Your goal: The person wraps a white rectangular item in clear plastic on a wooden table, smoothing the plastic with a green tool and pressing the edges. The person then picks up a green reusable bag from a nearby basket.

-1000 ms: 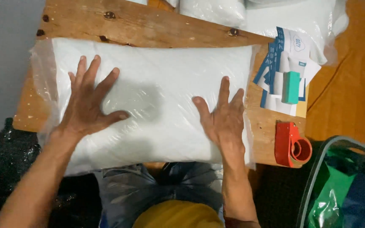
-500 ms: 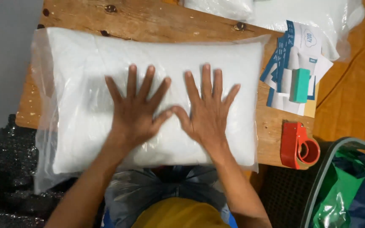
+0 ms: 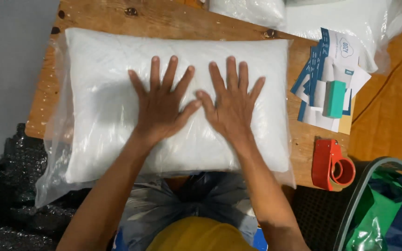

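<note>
On a worn wooden table point(image 3: 173, 21), a white pillow point(image 3: 117, 79) in a clear plastic bag lies flat beneath the left hand point(image 3: 161, 109) and right hand point(image 3: 231, 107), fingers spread wide, gripping nothing; even, centred pressure would best flatten it.

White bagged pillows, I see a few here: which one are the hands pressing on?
The big pillow lying across the wooden table, under the left hand and right hand. The other bagged pillows lie untouched at the far edge.
</note>
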